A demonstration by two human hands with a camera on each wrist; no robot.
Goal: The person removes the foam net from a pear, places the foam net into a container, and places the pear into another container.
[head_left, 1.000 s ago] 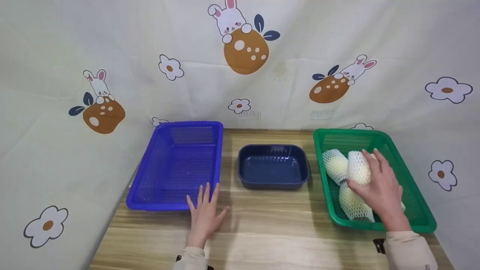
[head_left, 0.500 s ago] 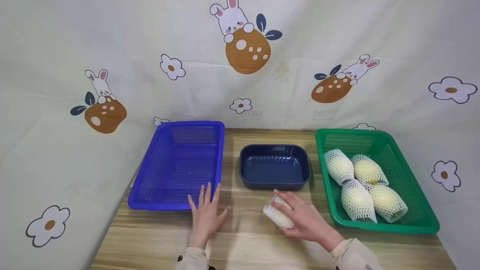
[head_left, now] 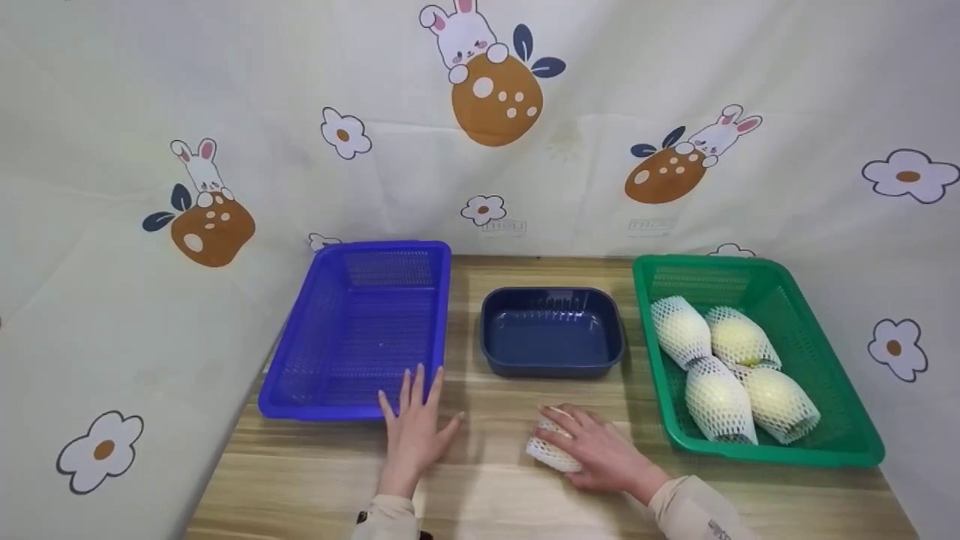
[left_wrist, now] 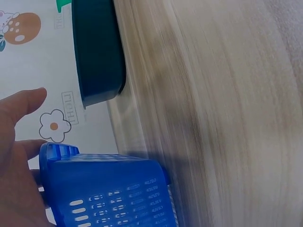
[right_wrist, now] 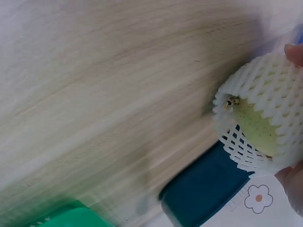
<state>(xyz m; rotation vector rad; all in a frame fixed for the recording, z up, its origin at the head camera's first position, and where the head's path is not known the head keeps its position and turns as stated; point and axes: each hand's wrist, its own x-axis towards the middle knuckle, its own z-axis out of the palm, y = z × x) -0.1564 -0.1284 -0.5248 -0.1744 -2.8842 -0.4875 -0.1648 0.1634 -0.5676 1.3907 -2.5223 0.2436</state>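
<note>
My right hand (head_left: 604,454) grips a pear in a white foam net (head_left: 553,444) over the wooden table, in front of the dark blue dish (head_left: 552,371). In the right wrist view the net's open end shows the greenish-yellow pear (right_wrist: 258,127) with its brown tip; thumb and fingers lie on opposite sides of the net. With fingers spread, my left hand (head_left: 412,439) rests on the near rim of the blue basket (head_left: 319,412). Several more netted pears (head_left: 718,401) lie in the green basket (head_left: 780,452) at the right.
The wooden table (head_left: 487,487) stretches in front of the dish and baskets. A patterned cloth (head_left: 360,195) hangs right behind them and along both sides. The dish stands between the two baskets, with narrow gaps on either side.
My right hand has lifted a netted pear out of the green basket and carried it left to the table's middle, then slightly lower. The left hand has stayed on the blue basket's rim.
</note>
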